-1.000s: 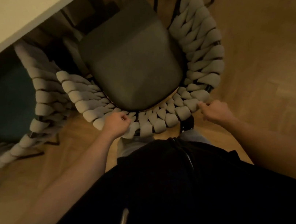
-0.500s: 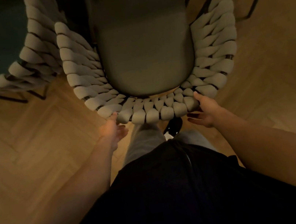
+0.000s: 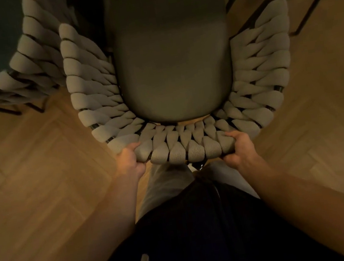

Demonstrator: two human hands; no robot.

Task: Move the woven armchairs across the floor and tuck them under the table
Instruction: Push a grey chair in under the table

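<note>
Both hands, left hand (image 3: 129, 159) and right hand (image 3: 239, 146), grasp the woven armchair (image 3: 186, 148); pushed crooked, it could snag the neighbouring armchair (image 3: 30, 68).

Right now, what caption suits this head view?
Left hand and right hand grip the pale woven armchair's curved backrest above herringbone wood floor.

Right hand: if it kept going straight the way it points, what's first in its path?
The right hand already grips the armchair's woven back; past the weave, the seat cushion probably comes next.
</note>
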